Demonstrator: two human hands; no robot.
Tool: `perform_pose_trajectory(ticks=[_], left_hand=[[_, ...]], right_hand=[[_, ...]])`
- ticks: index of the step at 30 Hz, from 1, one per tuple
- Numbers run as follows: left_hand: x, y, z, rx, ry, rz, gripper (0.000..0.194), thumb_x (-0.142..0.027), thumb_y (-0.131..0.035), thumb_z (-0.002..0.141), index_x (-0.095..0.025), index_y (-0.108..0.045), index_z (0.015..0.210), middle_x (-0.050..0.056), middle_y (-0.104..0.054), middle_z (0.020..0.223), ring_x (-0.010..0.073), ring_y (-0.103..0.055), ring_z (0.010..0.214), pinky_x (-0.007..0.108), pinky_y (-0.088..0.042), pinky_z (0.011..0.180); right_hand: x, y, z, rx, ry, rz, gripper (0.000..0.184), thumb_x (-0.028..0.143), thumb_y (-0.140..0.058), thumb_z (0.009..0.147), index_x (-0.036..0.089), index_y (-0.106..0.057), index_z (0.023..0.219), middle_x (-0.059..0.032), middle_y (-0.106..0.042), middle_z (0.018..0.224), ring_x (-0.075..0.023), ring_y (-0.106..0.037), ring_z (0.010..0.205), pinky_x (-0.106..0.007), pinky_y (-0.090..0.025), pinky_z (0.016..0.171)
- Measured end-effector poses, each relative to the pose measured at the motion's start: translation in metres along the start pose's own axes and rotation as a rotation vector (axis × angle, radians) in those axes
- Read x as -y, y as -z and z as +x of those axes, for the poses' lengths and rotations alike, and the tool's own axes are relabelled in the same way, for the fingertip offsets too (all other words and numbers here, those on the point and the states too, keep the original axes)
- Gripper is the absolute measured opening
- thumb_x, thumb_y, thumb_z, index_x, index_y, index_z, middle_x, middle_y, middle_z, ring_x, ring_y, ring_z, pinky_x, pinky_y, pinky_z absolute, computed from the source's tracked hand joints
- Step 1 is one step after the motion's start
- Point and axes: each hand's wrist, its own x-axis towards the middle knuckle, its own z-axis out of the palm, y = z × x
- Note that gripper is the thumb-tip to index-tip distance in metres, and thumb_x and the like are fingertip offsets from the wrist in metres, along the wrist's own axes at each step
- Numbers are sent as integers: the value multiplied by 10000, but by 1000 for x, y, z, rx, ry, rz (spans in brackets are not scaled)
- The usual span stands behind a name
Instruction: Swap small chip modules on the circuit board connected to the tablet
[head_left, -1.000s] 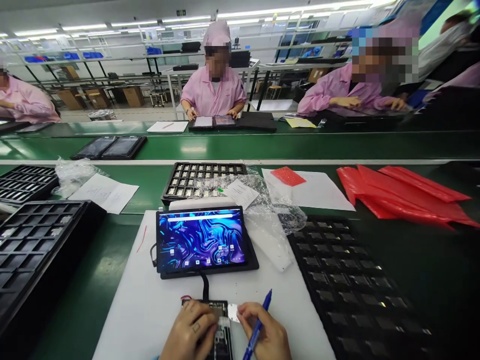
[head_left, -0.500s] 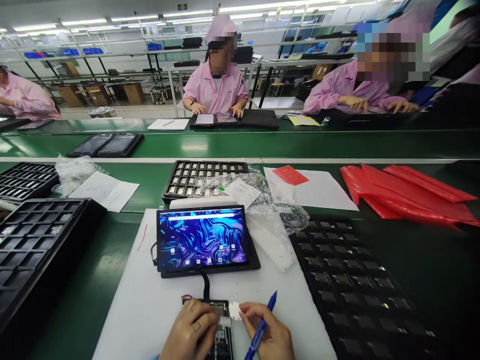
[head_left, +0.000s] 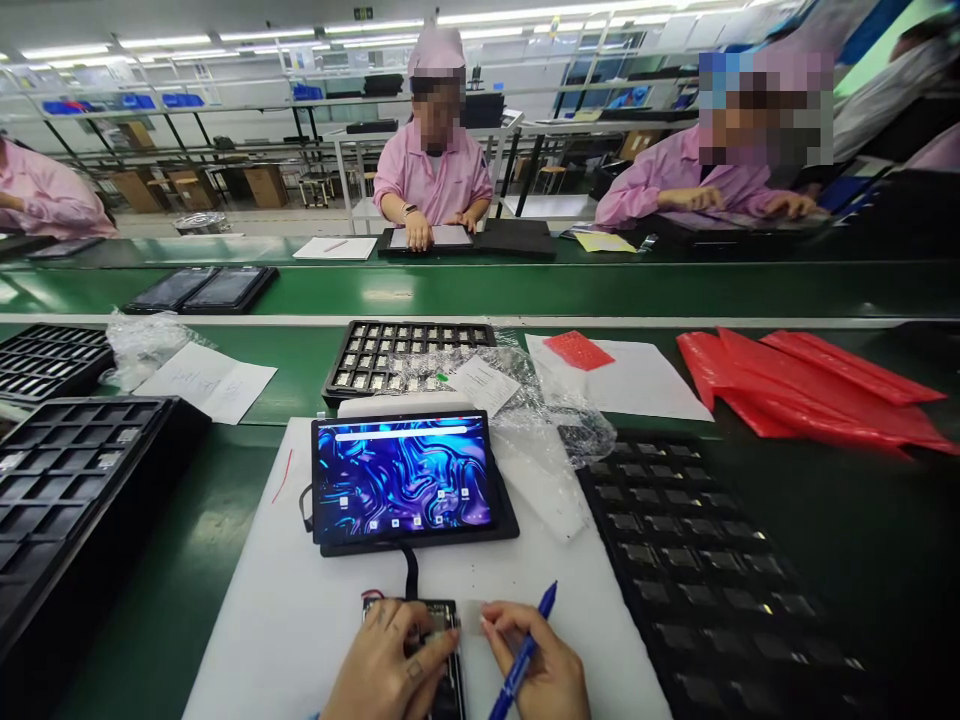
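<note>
A black-framed circuit board (head_left: 448, 690) lies on the white mat at the bottom, joined by a flat black ribbon cable (head_left: 410, 573) to a lit tablet screen (head_left: 403, 475). My left hand (head_left: 390, 660) rests on the board with bent fingers, thumb and forefinger at its right side, covering much of it. Beside the board, my right hand (head_left: 536, 660) pinches a small pale, see-through piece (head_left: 472, 616) between thumb and forefinger. A blue pen (head_left: 523, 655) is tucked in the same hand, tip pointing up and away. What lies under my left fingers is hidden.
A black compartment tray (head_left: 697, 560) lies right of the white mat (head_left: 255, 620); stacked trays (head_left: 67, 480) stand left. Behind the tablet are a parts tray (head_left: 360, 360) and bubble wrap (head_left: 592, 435). Red bags (head_left: 810, 390) lie at right. Co-workers sit across the green bench.
My left thumb and forefinger have shifted right to the board's edge. The small piece at my right fingertips looked solid white and now looks see-through. Across the bench, a co-worker's hand has moved over a panel.
</note>
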Motion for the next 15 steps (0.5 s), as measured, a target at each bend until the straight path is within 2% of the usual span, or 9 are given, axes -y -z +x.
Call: perform_pose_trajectory(ticks=[6, 15], left_hand=[[2, -3, -6, -20, 24, -77, 282, -76, -421, 868, -162, -607, 1061, 94, -587, 859, 187, -569, 689, 325, -509, 571], [4, -3, -7, -18, 46, -134, 286, -74, -427, 868, -168, -598, 1077, 91, -597, 871, 193, -585, 732, 332, -518, 608]], right_hand=[[1, 0, 1, 10, 17, -6, 122, 166, -644, 783, 221, -577, 698, -16, -719, 719, -152, -719, 658, -177, -580, 661], [1, -2, 0, 24, -27, 4, 158, 276, -653, 810, 213, -576, 688, -39, -723, 720, -164, -716, 635, -195, -588, 639]])
